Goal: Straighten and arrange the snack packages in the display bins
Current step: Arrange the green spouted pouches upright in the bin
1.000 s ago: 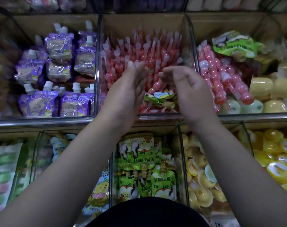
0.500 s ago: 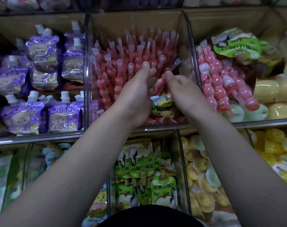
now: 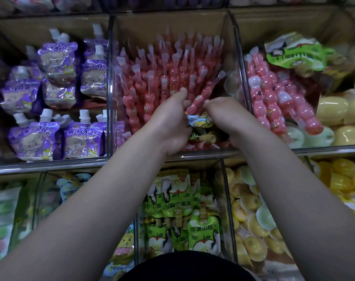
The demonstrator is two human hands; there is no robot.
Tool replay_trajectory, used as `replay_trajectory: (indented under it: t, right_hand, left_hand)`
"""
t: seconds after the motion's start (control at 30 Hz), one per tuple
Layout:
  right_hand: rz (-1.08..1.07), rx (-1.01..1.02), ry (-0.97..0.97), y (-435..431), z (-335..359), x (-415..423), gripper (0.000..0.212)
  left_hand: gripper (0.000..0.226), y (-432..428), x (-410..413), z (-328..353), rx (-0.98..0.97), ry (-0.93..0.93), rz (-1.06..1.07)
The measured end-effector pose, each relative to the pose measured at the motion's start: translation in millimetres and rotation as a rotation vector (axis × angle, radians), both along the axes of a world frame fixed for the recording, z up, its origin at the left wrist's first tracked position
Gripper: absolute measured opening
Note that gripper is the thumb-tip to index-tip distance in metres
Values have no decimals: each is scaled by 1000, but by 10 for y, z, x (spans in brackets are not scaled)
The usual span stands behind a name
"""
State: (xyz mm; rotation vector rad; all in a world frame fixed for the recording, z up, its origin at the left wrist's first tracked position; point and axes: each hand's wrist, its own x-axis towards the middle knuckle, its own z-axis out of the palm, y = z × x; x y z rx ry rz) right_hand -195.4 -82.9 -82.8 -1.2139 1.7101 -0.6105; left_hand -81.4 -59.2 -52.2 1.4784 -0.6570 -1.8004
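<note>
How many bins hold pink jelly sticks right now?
2: the middle upper bin, where the left hand and right hand grip one stick, and the bin to its right. Lower bins are partly hidden.

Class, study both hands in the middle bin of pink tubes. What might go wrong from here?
1. The tilted tube, gripped between the left hand and right hand, leans toward the divider. Its tip may snag there, or it may knock the upright tubes askew.
2. The pouch under the hands looks misplaced among the tubes. It may get buried and overlooked.
</note>
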Motion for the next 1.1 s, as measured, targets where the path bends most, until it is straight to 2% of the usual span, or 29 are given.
replay_trajectory:
  t: [0.07,0.13,0.2,0.27,0.4,0.47,0.53,0.63,0.73,0.8,0.93,1.0,1.1]
  right_hand:
    - [68,31,68,-9,-20,-2,17]
    - [114,71,183,-5,-16,3,26]
    - [135,94,210,15,-5,12,27]
    - [111,70,141,19,-18,5,25]
    - [18,-16,-94,58,0,6,6]
    - [-24,16,-161,52,14,8,7]
    - [-36,63,-169,27,-1,-5,16]
    - [-15,132,-154,14,4,-6,16]
    - [64,197,-177,32,12,-3,6]
    - [98,216,-197,34,-12,-9,18]
    - [67,150,-136,43,-35,-26,72]
    - [30,103,-158,72,-13,-39,81]
    - [8,43,-205,125,31,-49,90]
  left_hand:
    - [45,-1,17,-24,23,70,22]
    - [55,4,28,-40,30,104,21]
    - [57,15,24,-23,28,125,10]
    - [57,30,23,-18,30,134,18]
    - [55,42,46,-42,18,114,70]
    - [53,65,36,-6,26,125,97]
    - [54,72,23,26,48,167,132]
    - [57,47,30,-12,50,217,178]
    - [57,33,41,-53,66,276,195]
    - [57,34,49,-67,66,303,204]
    - [56,28,69,-73,50,295,212]
    - [53,37,70,-50,38,315,223]
    - [35,88,59,8,18,313,265]
